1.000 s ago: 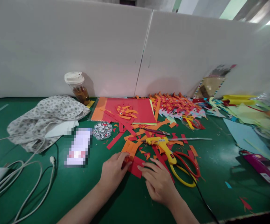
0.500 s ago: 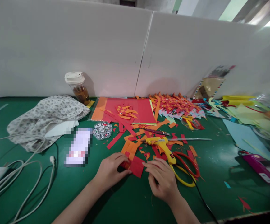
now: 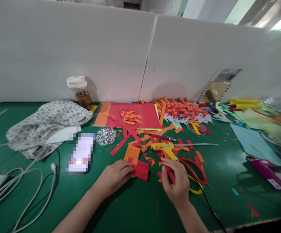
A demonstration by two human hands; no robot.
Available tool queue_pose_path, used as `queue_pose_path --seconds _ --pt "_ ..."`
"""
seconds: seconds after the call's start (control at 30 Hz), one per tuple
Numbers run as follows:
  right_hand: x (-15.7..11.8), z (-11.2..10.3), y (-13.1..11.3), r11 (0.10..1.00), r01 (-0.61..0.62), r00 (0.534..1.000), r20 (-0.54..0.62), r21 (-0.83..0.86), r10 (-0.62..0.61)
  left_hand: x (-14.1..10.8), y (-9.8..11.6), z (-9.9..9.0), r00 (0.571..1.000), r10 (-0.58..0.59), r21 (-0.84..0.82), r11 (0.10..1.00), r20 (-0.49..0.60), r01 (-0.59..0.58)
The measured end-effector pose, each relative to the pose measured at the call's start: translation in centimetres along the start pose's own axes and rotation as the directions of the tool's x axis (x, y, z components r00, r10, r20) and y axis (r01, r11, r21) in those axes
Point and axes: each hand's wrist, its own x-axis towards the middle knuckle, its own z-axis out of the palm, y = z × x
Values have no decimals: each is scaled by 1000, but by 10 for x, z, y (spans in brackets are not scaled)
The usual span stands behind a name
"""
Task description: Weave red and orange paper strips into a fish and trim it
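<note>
Left fingers bunch on woven paper; right fingers, now nearer tabletop's right edge, part around strip; both grips unclear.

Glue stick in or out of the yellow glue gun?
In: a long clear glue stick juts from the yellow glue gun's rear.

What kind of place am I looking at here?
Probably a papercraft workspace: red and orange woven paper is under the left hand, a yellow glue gun lies among paper scraps, and a woven paper fish sits behind.
</note>
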Motion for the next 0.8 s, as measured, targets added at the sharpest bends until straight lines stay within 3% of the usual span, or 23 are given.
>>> queue_pose_path --seconds 0.1,0.2,0.27,0.33,0.4,0.43,0.5,0.63,0.8 --pt "3 -2 5 995 -89 990 -111 -53 83 0 2 0 998 33 11 999 -49 -33" --pt "5 -3 8 989 -128 979 -167 -81 113 3 11 -7 979 -117 -252 965 -167 72" --pt "5 -3 8 988 -130 979 -170 -80 115 7 15 -14 903 -388 -503 827 -185 253" --pt "4 -2 7 990 -123 982 -154 -62 112 9 15 -19 789 -608 -688 610 -89 393" --pt "5 -2 5 993 -111 985 -135 -48 103 10 10 -20 742 -669 -747 476 34 464" --pt "5 -1 5 993 -106 987 -129 -45 99 10 8 -20 739 -670 -735 468 66 491" --pt "5 -1 4 994 -104 988 -124 -44 98 8 3 -18 750 -659 -658 543 53 523" --pt "6 -1 4 992 -115 988 -108 -40 111 4 4 -12 801 -586 -339 784 -123 521" --pt "6 0 6 989 -134 988 -89 -68 128 3 7 -11 822 -536 -37 841 -192 539"
